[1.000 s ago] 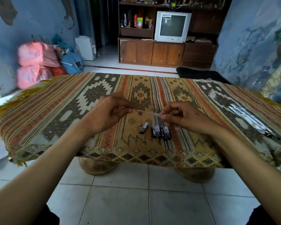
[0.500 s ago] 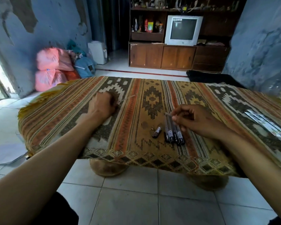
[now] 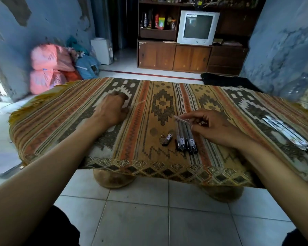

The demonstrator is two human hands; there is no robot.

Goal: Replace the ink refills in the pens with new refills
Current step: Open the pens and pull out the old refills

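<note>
Fingers [image 3: 196, 122] of right hand [image 3: 215, 128] pinching clear barrel [image 3: 182, 120] above pens [image 3: 186, 137]. Left hand [image 3: 112, 109] curled over old refill [image 3: 138, 103] on surface [image 3: 78, 121]; release well aside. Fetch new refill from pack [image 3: 288, 135].

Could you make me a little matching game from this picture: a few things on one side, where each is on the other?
1. clear pen barrel
2. thin refill
3. row of pens
4. loose pen cap

A. lying alone, left of the pens
B. pinched in the right hand
C. side by side below the right hand's fingers
D. sticking out from the left hand

Pairs: 1-B, 2-D, 3-C, 4-A
</note>
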